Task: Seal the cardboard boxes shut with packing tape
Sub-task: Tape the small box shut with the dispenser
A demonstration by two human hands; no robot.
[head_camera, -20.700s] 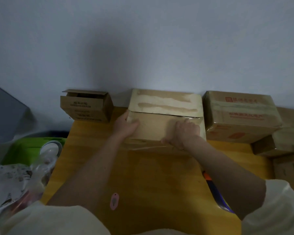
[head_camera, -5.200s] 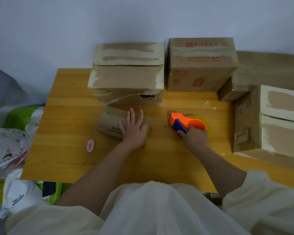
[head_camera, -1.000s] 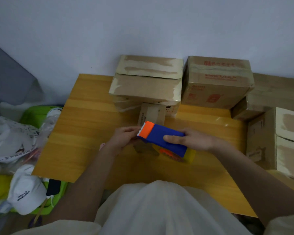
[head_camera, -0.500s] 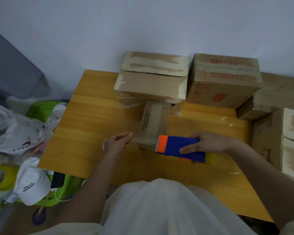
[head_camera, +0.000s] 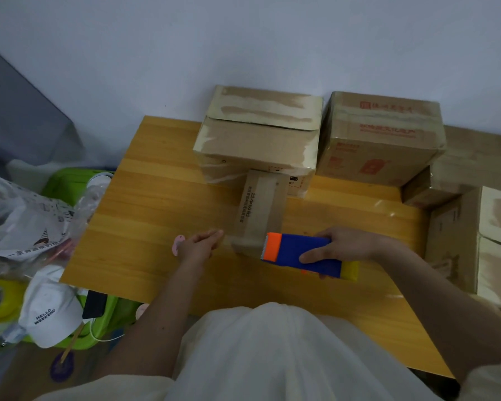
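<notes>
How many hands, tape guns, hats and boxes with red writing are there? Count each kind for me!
Hands: 2, the left hand and the right hand
Tape gun: 1
White hat: 1
Box with red writing: 1
Total: 5

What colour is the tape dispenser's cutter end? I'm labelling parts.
Orange, on the tape dispenser held by the right hand; head view.

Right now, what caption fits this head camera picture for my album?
Right hand holds a tape dispenser at a small cardboard box; left hand waits open beside it.
</notes>
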